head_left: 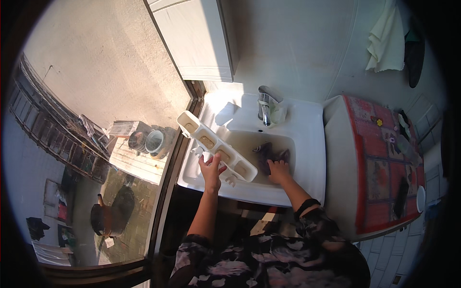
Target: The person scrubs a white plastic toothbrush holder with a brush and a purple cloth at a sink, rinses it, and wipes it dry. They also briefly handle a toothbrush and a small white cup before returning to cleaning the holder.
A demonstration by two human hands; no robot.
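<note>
My left hand (210, 173) grips the near side of a long white plastic holder (200, 127) with several open compartments. The holder is tilted across the left part of the white sink (314, 144), and small pale hooks stick out along its near edge. Murky, brownish water (240, 140) stands in the basin. At the basin's right side my right hand (278, 171) is closed on a dark purple, wet-looking cloth (264, 158); its fingertips are partly hidden in the folds. Behind the basin rises a chrome faucet (264, 106).
Right of the sink stands a white appliance (340, 168) under a red patterned cover (374, 158) with small items on it. A pale towel (386, 41) hangs at upper right. A window frame (165, 206) borders the sink's left; outside are pots (154, 141) on a wooden table.
</note>
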